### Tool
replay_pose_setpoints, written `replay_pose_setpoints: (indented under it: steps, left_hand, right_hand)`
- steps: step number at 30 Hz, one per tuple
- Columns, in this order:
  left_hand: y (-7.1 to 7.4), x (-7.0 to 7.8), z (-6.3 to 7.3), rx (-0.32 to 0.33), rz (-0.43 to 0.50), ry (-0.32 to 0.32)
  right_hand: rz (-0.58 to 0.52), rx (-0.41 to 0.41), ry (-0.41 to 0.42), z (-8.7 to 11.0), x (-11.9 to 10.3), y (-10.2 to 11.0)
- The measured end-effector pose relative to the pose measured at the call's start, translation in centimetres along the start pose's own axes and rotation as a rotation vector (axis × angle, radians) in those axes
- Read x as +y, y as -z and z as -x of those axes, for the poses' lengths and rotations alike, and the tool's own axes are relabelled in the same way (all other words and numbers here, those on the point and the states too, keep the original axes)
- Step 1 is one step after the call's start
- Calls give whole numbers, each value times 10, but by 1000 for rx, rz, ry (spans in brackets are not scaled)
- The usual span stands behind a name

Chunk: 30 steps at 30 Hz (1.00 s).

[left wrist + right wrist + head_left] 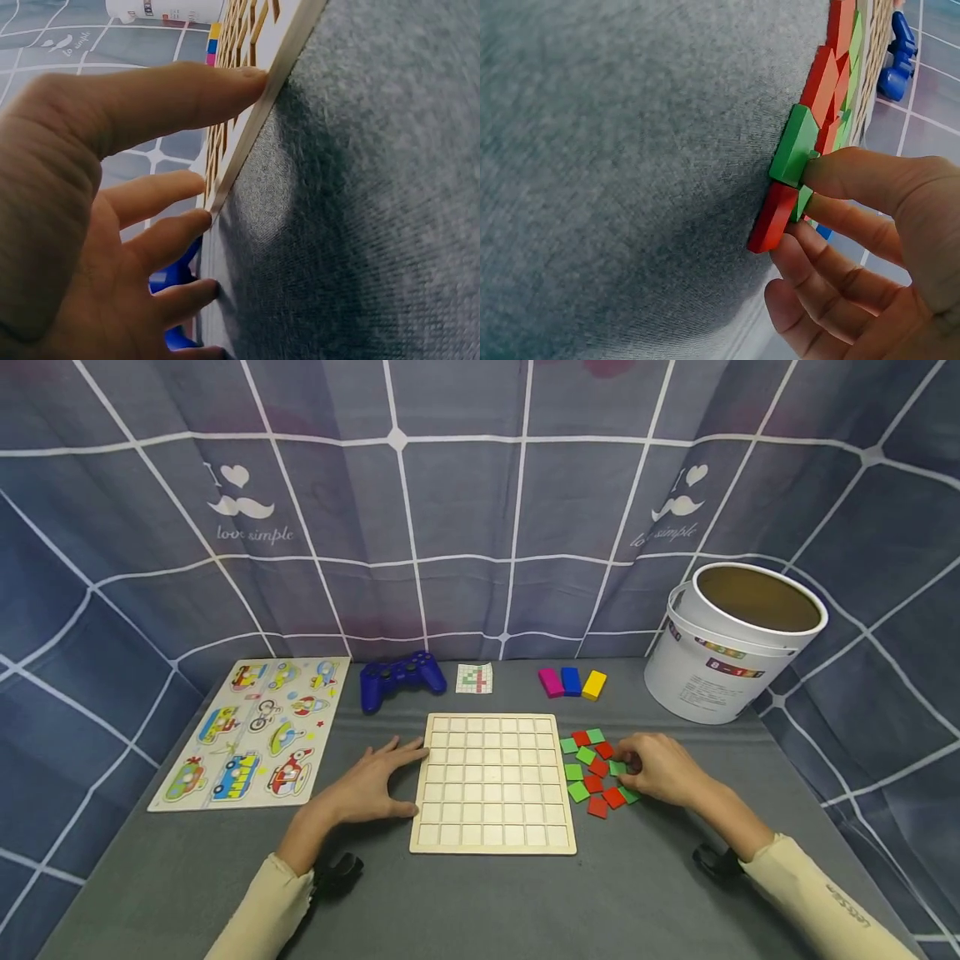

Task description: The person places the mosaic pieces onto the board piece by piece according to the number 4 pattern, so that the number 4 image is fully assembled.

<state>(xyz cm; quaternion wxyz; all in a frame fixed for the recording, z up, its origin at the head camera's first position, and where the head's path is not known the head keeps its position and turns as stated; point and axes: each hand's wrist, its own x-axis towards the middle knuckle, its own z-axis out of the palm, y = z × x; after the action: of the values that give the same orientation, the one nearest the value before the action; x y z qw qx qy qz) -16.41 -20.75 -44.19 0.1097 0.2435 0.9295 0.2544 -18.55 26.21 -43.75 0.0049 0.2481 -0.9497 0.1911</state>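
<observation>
A wooden grid board (492, 783) with rows of square recesses lies in the middle of the table. My left hand (372, 783) is at its left edge, fingers spread. In the left wrist view, the thumb (225, 90) touches the board's rim. To the board's right lies a loose cluster of red tiles (597, 807) and green tiles (577, 792). My right hand (667, 768) reaches into that cluster from the right, with thumb and index finger pinching at a green tile (802, 201). Close by the fingertips, the right wrist view shows a red tile (771, 217).
Behind the board are a blue game controller (401, 678), a small pattern card (474, 678) and magenta, blue and yellow blocks (571, 682). A picture puzzle board (255, 735) lies at left. A white bucket (705, 681) stands back right, before a checked curtain (465, 502).
</observation>
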Motion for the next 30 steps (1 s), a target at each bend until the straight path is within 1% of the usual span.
replay_pose_setpoints:
  steps: [6, 10, 16, 20, 30]
  left_hand:
    - [-2, 2, 0, -46, 5, -7]
    - [-2, 4, 1, -56, 24, -7]
    - [-2, 5, -1, -45, 28, 2]
    - [-1, 4, -1, -53, 34, 6]
    - [-1, 0, 1, -64, 45, 11]
  right_hand:
    - [-13, 43, -20, 2, -2, 8]
    - [-28, 78, 5, -7, -11, 9]
    - [-110, 126, 86, -31, -30, -2]
    - [-144, 134, 118, -51, -42, -9]
    - [-126, 79, 162, -99, -63, -24]
